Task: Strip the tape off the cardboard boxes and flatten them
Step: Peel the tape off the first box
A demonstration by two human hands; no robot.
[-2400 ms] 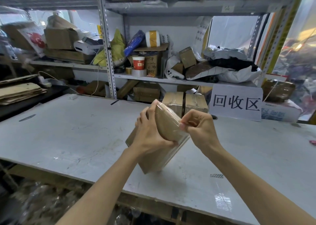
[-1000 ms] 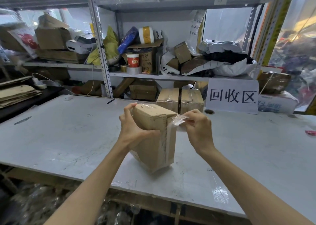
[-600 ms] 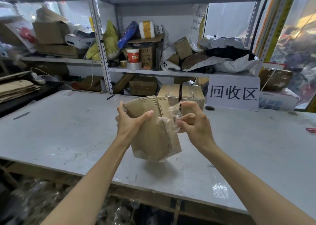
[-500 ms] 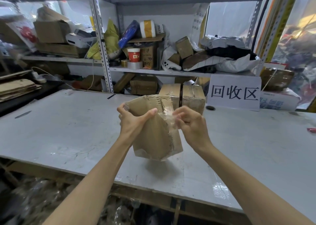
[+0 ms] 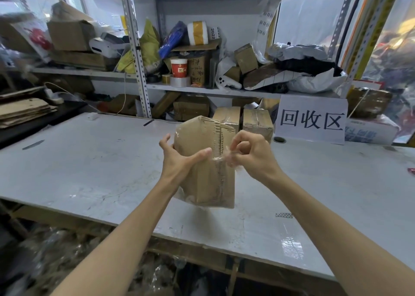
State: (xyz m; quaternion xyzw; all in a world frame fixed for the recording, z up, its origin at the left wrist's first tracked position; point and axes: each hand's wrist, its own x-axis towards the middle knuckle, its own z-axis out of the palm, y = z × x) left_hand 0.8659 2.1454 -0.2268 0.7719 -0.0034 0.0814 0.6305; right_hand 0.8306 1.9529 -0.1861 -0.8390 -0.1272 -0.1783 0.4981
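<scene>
A small brown cardboard box (image 5: 203, 178) hangs in the air above the grey table (image 5: 89, 160), standing on end with its torn corrugated edge up. My left hand (image 5: 179, 158) grips its left side, thumb laid across the front face. My right hand (image 5: 251, 154) pinches a crumpled strip of clear tape (image 5: 224, 159) at the box's right seam, the strip still stuck to the cardboard. Two more taped boxes, one on the left (image 5: 226, 115) and one on the right (image 5: 257, 121), stand side by side on the table behind it.
A white sign with black characters (image 5: 312, 120) stands at the back right of the table. Flattened cardboard (image 5: 22, 111) is stacked at the far left. Cluttered metal shelves (image 5: 134, 48) rise behind the table. A small red thing (image 5: 411, 171) lies at the right edge.
The box was turned from lying tilted on the table to upright and lifted off it. My right hand peeled tape from the top and now pulls it lower along the right seam.
</scene>
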